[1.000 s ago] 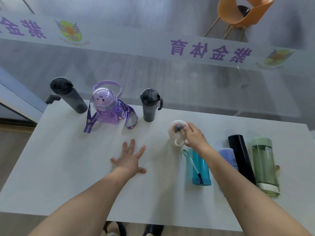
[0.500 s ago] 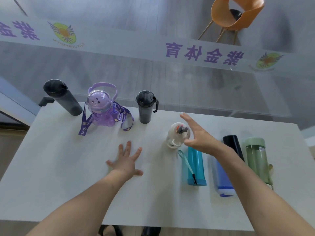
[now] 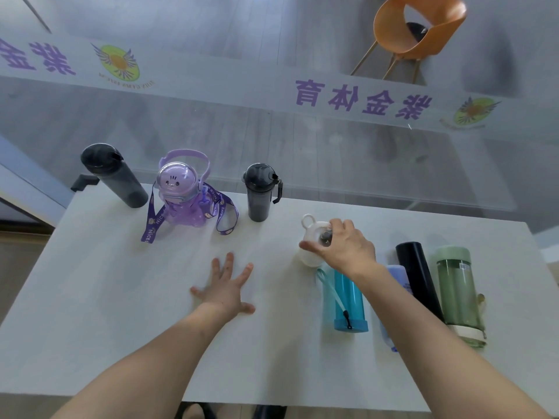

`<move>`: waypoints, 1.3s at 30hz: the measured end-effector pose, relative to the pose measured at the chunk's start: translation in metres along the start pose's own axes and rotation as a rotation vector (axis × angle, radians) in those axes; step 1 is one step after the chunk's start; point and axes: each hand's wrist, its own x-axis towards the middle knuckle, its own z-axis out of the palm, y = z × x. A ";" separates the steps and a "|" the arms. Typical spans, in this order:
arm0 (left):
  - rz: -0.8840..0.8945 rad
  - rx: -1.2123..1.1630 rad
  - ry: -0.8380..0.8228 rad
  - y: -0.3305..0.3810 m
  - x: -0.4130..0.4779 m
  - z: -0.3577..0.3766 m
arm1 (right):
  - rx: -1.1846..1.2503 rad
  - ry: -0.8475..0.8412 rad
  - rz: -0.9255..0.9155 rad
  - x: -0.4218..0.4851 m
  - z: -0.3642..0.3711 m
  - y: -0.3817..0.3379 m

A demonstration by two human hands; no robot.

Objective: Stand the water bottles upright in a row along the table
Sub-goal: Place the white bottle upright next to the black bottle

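Observation:
Three bottles stand upright along the far edge of the white table [image 3: 90, 297]: a tall dark grey bottle [image 3: 115, 176], a purple bear-faced bottle [image 3: 181, 195] with a lanyard, and a short dark grey bottle [image 3: 258, 193]. To their right stands a small white bottle [image 3: 311, 240] with a loop handle; my right hand [image 3: 344, 246] grips its top. Lying flat on the right are a teal bottle [image 3: 348, 300], a lilac-blue bottle [image 3: 399, 276] partly hidden by my forearm, a black bottle [image 3: 419, 282] and a green bottle [image 3: 458, 291]. My left hand [image 3: 227, 288] rests flat on the table, fingers spread.
A glass wall with a frosted band and purple lettering [image 3: 360, 99] runs just behind the table's far edge. An orange chair [image 3: 417, 28] stands beyond the glass. My feet show under the table's near edge.
My right hand let go of the white bottle half a second ago and has now come back down onto its top. The bottle's loop handle now points away from me. My left hand stayed put.

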 end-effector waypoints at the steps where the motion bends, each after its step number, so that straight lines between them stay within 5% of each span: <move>1: 0.001 0.003 -0.002 0.001 0.000 0.000 | 0.132 -0.034 -0.013 -0.001 0.003 0.004; 6: -0.004 0.057 0.023 0.007 0.003 -0.005 | 0.310 -0.080 -0.164 -0.003 0.010 0.018; 17: -0.012 -0.011 -0.023 0.024 0.011 -0.008 | 0.456 0.228 -0.010 0.032 0.019 -0.009; 39: -0.013 -0.017 -0.024 0.023 0.013 -0.008 | 0.475 0.303 0.002 0.077 0.017 -0.028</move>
